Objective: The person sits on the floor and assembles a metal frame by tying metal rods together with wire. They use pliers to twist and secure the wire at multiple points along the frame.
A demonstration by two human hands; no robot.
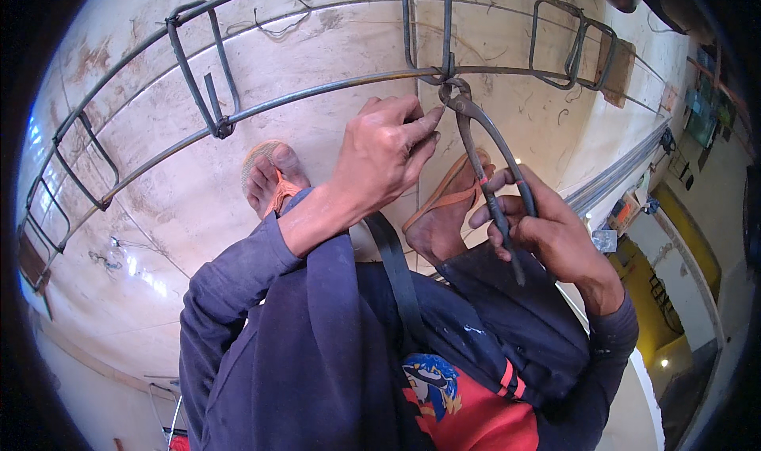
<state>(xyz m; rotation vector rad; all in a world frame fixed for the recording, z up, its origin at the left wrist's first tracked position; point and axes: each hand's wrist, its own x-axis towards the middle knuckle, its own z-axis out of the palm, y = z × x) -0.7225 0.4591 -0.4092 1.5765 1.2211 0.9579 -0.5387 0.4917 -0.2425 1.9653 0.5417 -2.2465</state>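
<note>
My right hand (555, 233) grips the long dark handles of a pair of end-cutting pincers (493, 138). The pincers' jaws are at the joint where a bent square stirrup (447, 31) meets the near steel bar (317, 89). Just left of the jaws, my left hand (388, 154) is closed below that bar, its thumb and fingertips pressed together. Whatever thin thing it may pinch is too small to make out. More stirrups, such as one on the left (190, 74), hang along the bars, with dark wire at the joint.
The long bar frame curves across the top of the view; a wooden block (617, 72) supports its right end. Loose wire bits lie on the pale, stained floor (143, 213). My sandaled feet (273, 177) are under the frame. A bundle of rods (626, 170) lies to the right.
</note>
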